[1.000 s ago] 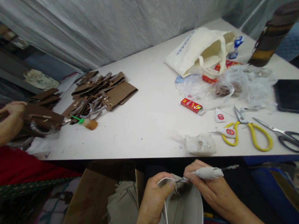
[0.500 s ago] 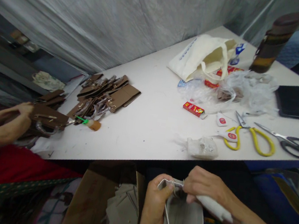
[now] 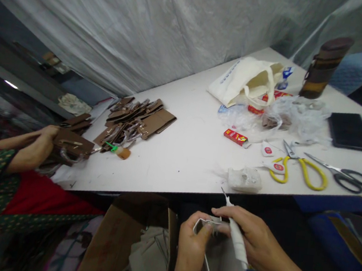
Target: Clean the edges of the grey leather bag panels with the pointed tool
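Working white tool (image 3: 236,240) at grey piece's (image 3: 226,270) edge
Left hand (image 3: 192,249) pinched on piece; right hand (image 3: 255,243) clamped on tool; best kept steady, tip clear of fingers.

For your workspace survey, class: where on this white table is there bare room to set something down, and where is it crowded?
Bare: the white table between the brown leather pieces and the red box. Crowded: right end, with cloth bag, crumpled plastic, yellow scissors, black scissors.

both hands (image 3: 220,243) on grey bag (image 3: 225,266)
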Demonstrator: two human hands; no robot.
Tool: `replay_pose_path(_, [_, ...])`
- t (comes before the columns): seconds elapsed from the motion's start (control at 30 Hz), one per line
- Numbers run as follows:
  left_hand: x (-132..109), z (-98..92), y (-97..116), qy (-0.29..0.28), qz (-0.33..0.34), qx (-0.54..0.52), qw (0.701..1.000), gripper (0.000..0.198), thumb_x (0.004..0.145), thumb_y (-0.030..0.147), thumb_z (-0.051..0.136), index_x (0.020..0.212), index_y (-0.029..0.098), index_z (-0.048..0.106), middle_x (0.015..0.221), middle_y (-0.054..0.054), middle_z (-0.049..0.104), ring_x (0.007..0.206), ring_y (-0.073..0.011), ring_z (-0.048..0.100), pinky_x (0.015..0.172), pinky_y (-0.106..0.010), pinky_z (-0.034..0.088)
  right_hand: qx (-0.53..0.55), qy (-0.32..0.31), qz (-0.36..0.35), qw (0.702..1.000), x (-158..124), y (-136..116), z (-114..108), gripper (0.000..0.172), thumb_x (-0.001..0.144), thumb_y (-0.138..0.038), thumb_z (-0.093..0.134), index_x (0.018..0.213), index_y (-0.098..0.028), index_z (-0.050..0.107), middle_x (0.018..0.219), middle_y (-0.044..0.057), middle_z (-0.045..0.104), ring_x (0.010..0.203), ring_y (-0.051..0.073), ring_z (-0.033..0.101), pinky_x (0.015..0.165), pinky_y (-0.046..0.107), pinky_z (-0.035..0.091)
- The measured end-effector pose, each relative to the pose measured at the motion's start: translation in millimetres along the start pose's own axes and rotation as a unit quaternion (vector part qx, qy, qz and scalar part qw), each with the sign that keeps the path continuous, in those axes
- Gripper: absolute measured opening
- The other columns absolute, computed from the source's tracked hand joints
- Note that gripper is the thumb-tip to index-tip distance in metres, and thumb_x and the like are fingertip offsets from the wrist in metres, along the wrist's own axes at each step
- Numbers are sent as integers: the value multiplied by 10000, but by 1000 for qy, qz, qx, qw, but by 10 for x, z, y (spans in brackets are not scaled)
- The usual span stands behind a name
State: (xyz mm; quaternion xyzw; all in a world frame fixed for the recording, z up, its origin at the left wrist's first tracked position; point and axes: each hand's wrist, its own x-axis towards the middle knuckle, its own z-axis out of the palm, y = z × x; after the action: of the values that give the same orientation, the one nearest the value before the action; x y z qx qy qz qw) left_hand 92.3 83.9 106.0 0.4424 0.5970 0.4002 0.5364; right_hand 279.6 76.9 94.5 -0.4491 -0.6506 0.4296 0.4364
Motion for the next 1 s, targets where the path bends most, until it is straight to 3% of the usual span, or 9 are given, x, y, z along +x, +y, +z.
replay_pose_path(0.1, [-119,2,33,12,30,45,998,105,840,276,719,797,180,717,769,-27,712,775,-202,638,738,-275,489,-18,-37,53,998,-4,-67,105,248,933,-349,759,1145,-243,688,1047,58,728,904,218,705,795,297,540])
replay_pose_path(0.27, [-288,13,83,35,63,114,991,85,885,260,673,844,193,703,787,-14,700,763,-198,637,728,-270,487,-71,-62,71,993,-38,-148,144,128,917,-253,768,1036,-244,722,918,26,677,819,190,653,732,275,468])
replay_pose_path(0.6, [-384,49,133,96,88,167,977,39,810,215,713,805,206,675,732,11,667,710,-187,626,688,-257,476,-143,-65,14,987,-59,-238,166,134,840,-170,805,914,-220,705,862,20,636,825,203,570,736,303,371])
replay_pose_path(0.83, [-358,30,160,66,31,172,982,93,767,208,743,691,188,694,647,13,652,644,-168,578,640,-253,443,-210,-82,20,974,-31,-226,175,216,828,-339,854,863,-217,678,822,24,636,768,203,560,695,303,333])
replay_pose_path(1.0, [-352,-12,171,16,31,160,987,77,784,207,731,714,176,721,675,0,666,680,-176,587,660,-254,452,-177,-78,34,980,-20,-151,183,233,826,-378,870,822,-216,701,782,10,635,748,189,571,681,283,343])
